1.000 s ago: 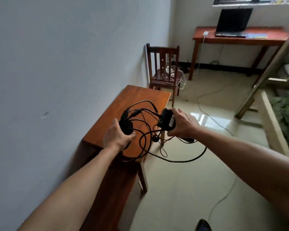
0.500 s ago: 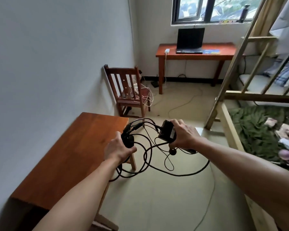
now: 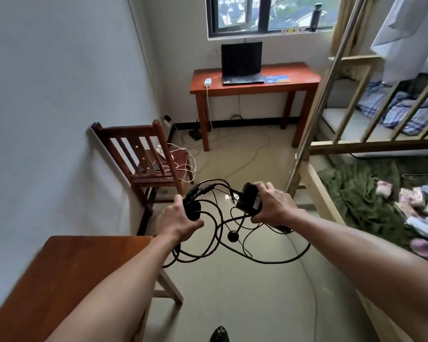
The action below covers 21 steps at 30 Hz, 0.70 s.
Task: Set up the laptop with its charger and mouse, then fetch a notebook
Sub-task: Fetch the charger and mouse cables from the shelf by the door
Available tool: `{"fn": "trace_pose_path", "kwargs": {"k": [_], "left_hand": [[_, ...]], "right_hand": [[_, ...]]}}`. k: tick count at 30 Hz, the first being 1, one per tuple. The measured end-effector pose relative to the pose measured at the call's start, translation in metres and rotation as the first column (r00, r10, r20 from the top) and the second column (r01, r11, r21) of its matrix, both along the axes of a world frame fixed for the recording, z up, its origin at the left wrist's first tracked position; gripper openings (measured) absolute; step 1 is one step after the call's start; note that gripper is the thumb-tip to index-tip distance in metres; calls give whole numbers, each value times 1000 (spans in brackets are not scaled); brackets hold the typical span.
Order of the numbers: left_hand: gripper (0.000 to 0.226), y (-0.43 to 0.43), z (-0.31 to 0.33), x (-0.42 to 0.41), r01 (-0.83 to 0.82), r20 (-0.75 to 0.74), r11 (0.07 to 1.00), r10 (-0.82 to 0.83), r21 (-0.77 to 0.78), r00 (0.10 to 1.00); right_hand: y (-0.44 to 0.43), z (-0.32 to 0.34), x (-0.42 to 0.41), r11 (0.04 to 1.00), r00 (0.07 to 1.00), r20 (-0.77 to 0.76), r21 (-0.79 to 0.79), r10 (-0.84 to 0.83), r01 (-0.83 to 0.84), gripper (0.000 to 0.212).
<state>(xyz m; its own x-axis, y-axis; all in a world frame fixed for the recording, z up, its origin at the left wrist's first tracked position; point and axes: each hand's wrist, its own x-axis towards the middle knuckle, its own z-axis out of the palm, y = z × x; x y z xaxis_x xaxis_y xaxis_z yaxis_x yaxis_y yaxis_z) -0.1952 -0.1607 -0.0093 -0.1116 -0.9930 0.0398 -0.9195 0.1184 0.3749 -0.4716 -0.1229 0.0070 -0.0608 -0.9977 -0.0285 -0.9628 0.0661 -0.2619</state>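
My right hand (image 3: 273, 206) grips a black charger brick (image 3: 248, 199). My left hand (image 3: 178, 220) is closed on a rounded black object, apparently the mouse (image 3: 192, 210). Tangled black cables (image 3: 208, 245) loop and hang between and below both hands, in the air above the floor. An open black laptop (image 3: 241, 61) stands on the red-brown desk (image 3: 255, 87) under the window at the far end of the room, well ahead of my hands. Next to it, on the right, lies a blue pad (image 3: 276, 79). No notebook is clearly visible.
A wooden table (image 3: 59, 280) is at my lower left by the wall. A wooden chair (image 3: 146, 159) with white cables stands ahead on the left. A bunk bed frame (image 3: 331, 149) fills the right side. A white adapter (image 3: 207, 82) sits on the desk; cords trail over the floor.
The view has swung up and forward, from the near table towards the far desk. Both hands keep the same hold on the charger brick, mouse and cables, carried away from the table.
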Motion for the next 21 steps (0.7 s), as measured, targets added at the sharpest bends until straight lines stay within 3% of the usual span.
{"fn": "trace_pose_path", "kwargs": {"k": [10, 21], "left_hand": [[63, -182, 24, -69, 146, 71, 989, -145, -16, 987], [60, -394, 12, -177, 156, 110, 988, -156, 10, 982]], "right_hand": [[-143, 10, -62, 993, 993, 4, 14, -121, 121, 96], [-364, -8, -174, 994, 995, -4, 33, -103, 103, 96]]}}
